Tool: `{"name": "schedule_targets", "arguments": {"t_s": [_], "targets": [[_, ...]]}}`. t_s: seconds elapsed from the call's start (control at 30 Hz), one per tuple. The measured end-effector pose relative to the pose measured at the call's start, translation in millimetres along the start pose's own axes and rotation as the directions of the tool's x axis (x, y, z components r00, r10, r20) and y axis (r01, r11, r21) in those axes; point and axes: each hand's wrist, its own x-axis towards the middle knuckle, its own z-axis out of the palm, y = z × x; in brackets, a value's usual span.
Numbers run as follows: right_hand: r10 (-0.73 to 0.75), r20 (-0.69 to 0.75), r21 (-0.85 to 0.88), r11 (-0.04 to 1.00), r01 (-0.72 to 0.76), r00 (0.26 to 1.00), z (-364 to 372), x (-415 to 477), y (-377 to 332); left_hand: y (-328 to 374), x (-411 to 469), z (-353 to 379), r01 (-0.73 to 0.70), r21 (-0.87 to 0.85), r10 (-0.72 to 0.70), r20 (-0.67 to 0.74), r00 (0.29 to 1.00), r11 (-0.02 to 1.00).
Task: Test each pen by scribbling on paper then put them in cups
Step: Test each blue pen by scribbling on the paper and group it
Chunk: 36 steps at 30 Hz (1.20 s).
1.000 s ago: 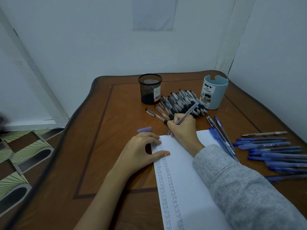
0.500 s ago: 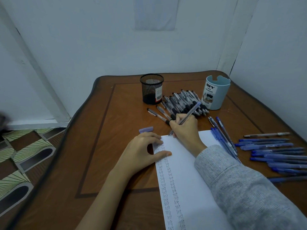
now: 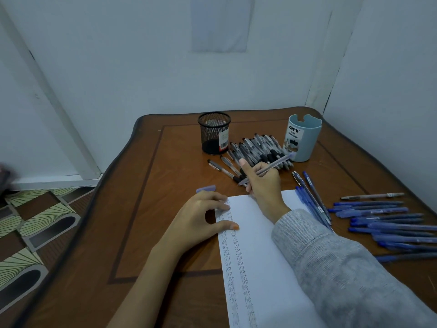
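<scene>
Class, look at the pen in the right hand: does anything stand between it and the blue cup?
Nothing upright blocks the way. The pen in the right hand is lifted off the paper; only the pile of black pens lies flat on the table between it and the blue cup, low enough to pass over.

I see a reddish-brown wooden table [image 3: 146, 209] with a darker inlaid border line. The mesh cup [image 3: 214, 132] is black with a white and red label; the organizer cup [image 3: 303, 140] is pale blue with a white label lettered in black. Blue pens [image 3: 387, 223] lie on the right, black-and-clear pens [image 3: 259, 150] in the middle. White paper [image 3: 262, 268] carries two columns of dark scribbles. My sleeve [image 3: 350, 280] is ribbed grey. The floor tiles [image 3: 35, 233] show cream fan patterns on brown.
</scene>
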Motion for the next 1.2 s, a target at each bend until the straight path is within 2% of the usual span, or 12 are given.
{"name": "schedule_targets", "arguments": {"t_s": [0.1, 0.2, 0.27, 0.33, 0.4, 0.47, 0.53, 0.6, 0.7, 0.83, 0.93, 1.2], "targets": [[0.115, 0.176, 0.155, 0.978, -0.143, 0.978, -16, 3, -10, -3, -1, 4, -0.010, 0.012, 0.011, -0.052, 0.999, 1.000], [0.160, 0.323, 0.362, 0.890, -0.278, 0.933, -39, 0, -16, -2, -2, 6, -0.005, 0.039, 0.009, -0.099, 0.995, 0.999], [0.129, 0.369, 0.329, 0.908, -0.259, 0.921, -55, -4, -18, 1, -3, 6, -0.012, 0.091, 0.021, -0.100, 0.995, 0.996], [0.084, 0.391, 0.216, 0.960, -0.180, 0.917, -68, -10, -19, 4, -2, 7, 0.003, 0.163, 0.016, -0.118, 0.993, 0.987], [0.040, 0.373, 0.095, 0.992, -0.081, 0.927, -77, -15, -17, 6, 1, 6, 0.074, 0.221, -0.026, -0.211, 0.977, 0.973], [0.014, 0.310, 0.050, 0.998, -0.031, 0.951, -83, -18, -13, 7, 7, 4, 0.160, 0.221, -0.082, -0.325, 0.942, 0.962], [0.040, 0.273, 0.125, 0.989, -0.076, 0.961, -84, -19, -10, 4, 14, 3, 0.271, 0.197, -0.199, -0.321, 0.926, 0.942], [0.097, 0.281, 0.270, 0.947, -0.176, 0.955, -83, -21, -7, -1, 18, 4, 0.335, 0.173, -0.283, -0.268, 0.921, 0.926], [0.109, 0.271, 0.329, 0.923, -0.198, 0.956, -80, -27, -4, -4, 19, 7, 0.302, 0.108, -0.255, -0.316, 0.914, 0.947], [0.037, 0.184, 0.309, 0.947, -0.094, 0.982, -81, -30, 0, 15, 16, 17, 0.173, -0.166, -0.224, -0.376, 0.899, 0.971], [0.027, 0.160, 0.340, 0.937, -0.081, 0.987, -86, -27, 0, 30, 16, 28, 0.099, -0.295, -0.212, -0.380, 0.900, 0.950], [0.040, 0.215, 0.343, 0.932, -0.114, 0.976, -84, -27, 2, 32, 15, 31, 0.045, -0.328, -0.175, -0.380, 0.908, 0.944]]}}
